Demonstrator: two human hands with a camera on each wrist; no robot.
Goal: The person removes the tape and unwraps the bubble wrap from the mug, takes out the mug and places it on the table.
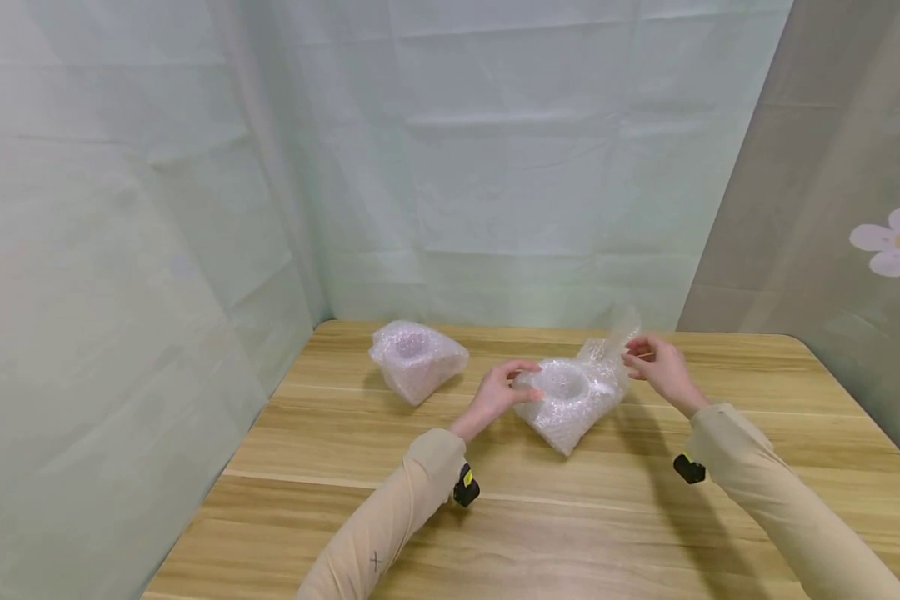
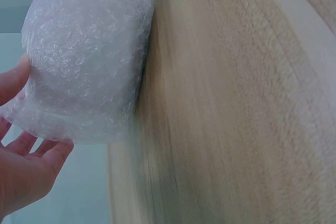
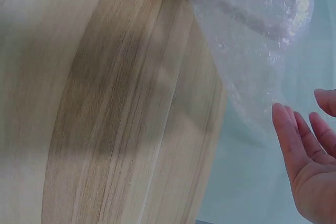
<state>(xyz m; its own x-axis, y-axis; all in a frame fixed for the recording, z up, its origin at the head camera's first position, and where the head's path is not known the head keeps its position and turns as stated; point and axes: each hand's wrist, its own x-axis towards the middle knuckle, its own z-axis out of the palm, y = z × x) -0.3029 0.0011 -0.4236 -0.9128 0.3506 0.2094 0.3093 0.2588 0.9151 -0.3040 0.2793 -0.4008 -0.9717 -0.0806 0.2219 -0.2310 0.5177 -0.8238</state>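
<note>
Beige sleeves [image 1: 783, 496] lead to the left hand [image 1: 495, 390], gripping a bubble-wrapped bundle [image 1: 566, 417] on the tabletop [image 1: 330, 450], and the right hand [image 1: 666, 369], thumb and fingers parted beside its flap [image 3: 247, 72].

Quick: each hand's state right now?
Left hand: holding the bubble-wrapped bundle.
Right hand: open, at the edge of the loose wrap flap.
</note>
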